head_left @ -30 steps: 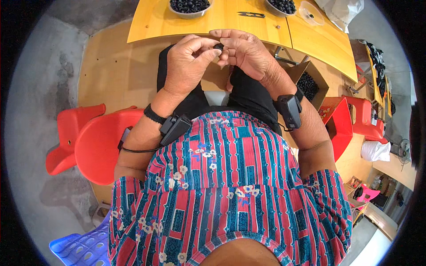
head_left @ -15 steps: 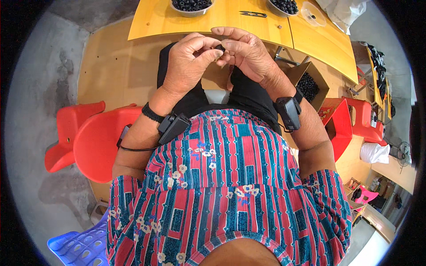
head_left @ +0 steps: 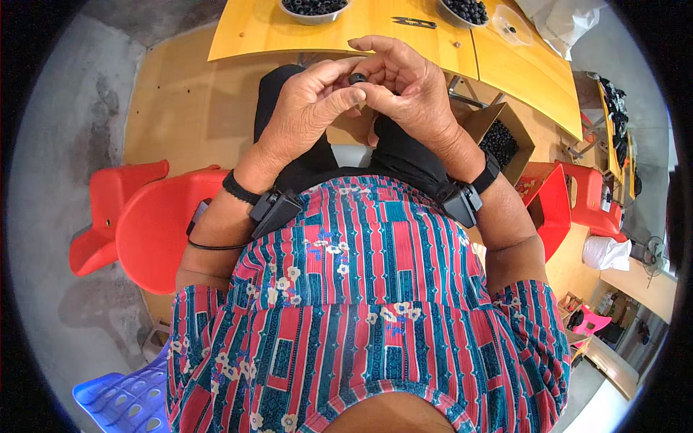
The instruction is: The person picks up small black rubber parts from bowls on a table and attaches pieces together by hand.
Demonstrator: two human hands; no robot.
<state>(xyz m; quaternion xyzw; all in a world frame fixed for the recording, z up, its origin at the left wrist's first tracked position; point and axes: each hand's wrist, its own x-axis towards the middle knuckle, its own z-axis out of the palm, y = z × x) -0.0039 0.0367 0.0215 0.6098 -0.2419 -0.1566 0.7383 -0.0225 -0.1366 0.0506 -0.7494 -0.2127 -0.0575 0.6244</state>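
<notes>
Just short of the table edge, my two hands meet around a small black round part (head_left: pixel 357 78), which looks like a ring or cap. My left hand (head_left: pixel 307 105) pinches it from the left between thumb and fingers. From the right, the thumb and bent fingers of my right hand (head_left: pixel 419 94) press on the same part, with the index finger raised and curled. Fingertips cover much of the part, so its underside is hidden. Beyond my hands, black thread snips (head_left: pixel 413 22) lie on the yellow table (head_left: pixel 260 32).
Two clear tubs (head_left: pixel 315 19) (head_left: pixel 462 23) of black parts stand at the table's far side, beside a clear lid (head_left: pixel 511 29) and a white bag (head_left: pixel 563 22). A cardboard box (head_left: pixel 521 162) of black parts is at my right. Red chairs (head_left: pixel 170 231) flank me on the left.
My right hand has turned inward, its thumb coming across toward the left thumb and its index finger curling. The black part has stayed between the hands, now showing its rounded top.
</notes>
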